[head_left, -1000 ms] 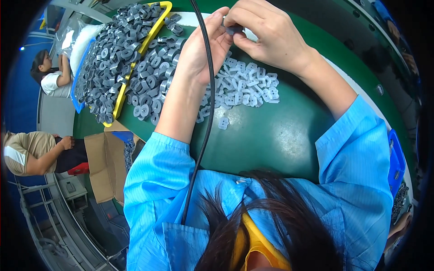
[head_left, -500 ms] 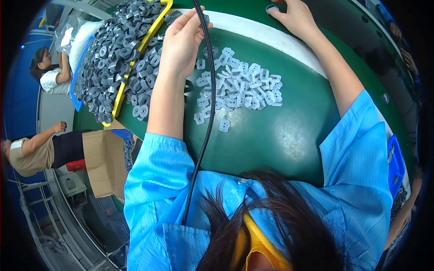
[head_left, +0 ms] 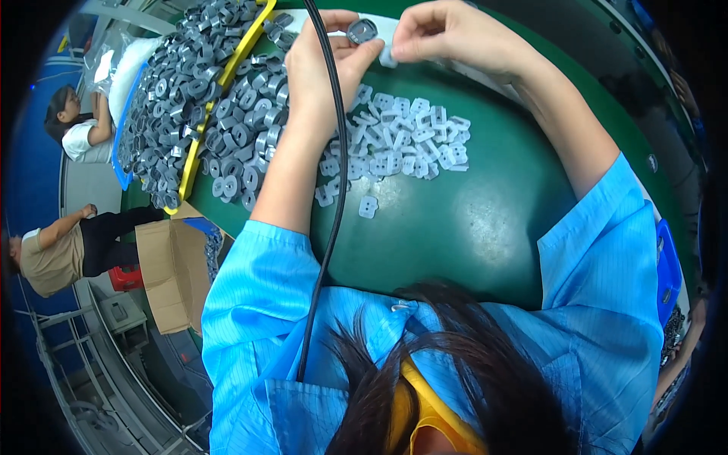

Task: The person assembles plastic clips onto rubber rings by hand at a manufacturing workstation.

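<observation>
Both hands are close together over the far side of the green table. Between the fingertips of my left hand is a round dark grey plastic part, its hollow face showing. Just to the right, my right hand pinches a small translucent plastic plate. The two parts look very near each other; I cannot tell whether they touch. Nearer me lies a spread heap of similar translucent plates, with one loose plate in front of it.
Left of my forearm, grey ring-like parts are piled beside a yellow-edged divider, with more beyond it. A black cable hangs across the view. An open cardboard box stands at left. Other people are at left and along the right edge.
My right hand has come from the far right to the left hand, now with a translucent plate in its fingertips. My left hand has shifted slightly right, bringing the round grey part into clear view.
</observation>
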The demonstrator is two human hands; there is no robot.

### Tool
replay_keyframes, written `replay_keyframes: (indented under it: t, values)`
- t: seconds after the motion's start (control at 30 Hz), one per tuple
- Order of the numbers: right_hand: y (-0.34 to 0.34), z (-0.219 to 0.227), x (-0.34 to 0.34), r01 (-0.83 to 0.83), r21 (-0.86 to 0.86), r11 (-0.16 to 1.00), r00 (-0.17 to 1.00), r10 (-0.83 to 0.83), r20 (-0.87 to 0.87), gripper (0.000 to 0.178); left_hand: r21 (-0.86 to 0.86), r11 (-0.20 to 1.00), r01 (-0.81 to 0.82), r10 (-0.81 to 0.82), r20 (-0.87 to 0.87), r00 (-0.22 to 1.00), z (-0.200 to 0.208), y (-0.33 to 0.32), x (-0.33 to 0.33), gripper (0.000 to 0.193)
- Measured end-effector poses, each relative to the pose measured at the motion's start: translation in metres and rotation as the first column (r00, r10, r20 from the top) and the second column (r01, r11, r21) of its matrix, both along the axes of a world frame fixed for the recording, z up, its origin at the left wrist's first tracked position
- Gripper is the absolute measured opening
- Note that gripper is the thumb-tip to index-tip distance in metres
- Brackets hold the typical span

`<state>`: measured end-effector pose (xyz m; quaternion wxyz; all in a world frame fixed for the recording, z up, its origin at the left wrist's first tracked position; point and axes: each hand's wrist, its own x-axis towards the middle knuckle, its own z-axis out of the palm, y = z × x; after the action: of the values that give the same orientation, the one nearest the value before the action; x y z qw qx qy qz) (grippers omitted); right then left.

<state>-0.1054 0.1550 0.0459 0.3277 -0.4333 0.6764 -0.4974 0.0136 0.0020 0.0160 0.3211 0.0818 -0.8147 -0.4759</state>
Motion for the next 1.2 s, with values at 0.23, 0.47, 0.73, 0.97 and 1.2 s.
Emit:
replay_keyframes:
  t: [0.23, 0.47, 0.73, 0.97, 1.2]
  values:
    - [-0.007, -0.006, 0.012, 0.218, -0.217, 0.951, 0.956, -0.253, -0.147, 0.011, -0.023, 0.999, -0.044, 0.041, -0.117, 0.992, 0.000, 0.024, -0.003, 0.039]
    - [-0.007, -0.023, 0.012, 0.261, -0.238, 0.936, 0.960, -0.278, -0.041, 0.020, -0.037, 0.999, -0.038, 0.030, -0.193, 0.981, 0.004, 0.028, -0.001, 0.044]
    - [-0.012, -0.009, 0.014, 0.311, -0.300, 0.902, 0.936, -0.237, 0.259, 0.018, -0.146, 0.988, -0.047, 0.033, -0.100, 0.995, 0.009, 0.035, 0.002, 0.042]
    - [0.008, 0.005, -0.012, 0.048, -0.039, 0.998, 0.922, -0.029, 0.387, 0.020, -0.179, 0.977, 0.120, -0.134, -0.071, 0.988, 0.013, 0.027, 0.005, 0.037]
    - [0.010, 0.011, -0.006, 0.045, -0.020, 0.999, 0.974, -0.039, 0.223, 0.018, 0.038, 0.994, 0.104, -0.105, 0.016, 0.994, 0.034, 0.049, 0.017, 0.029]
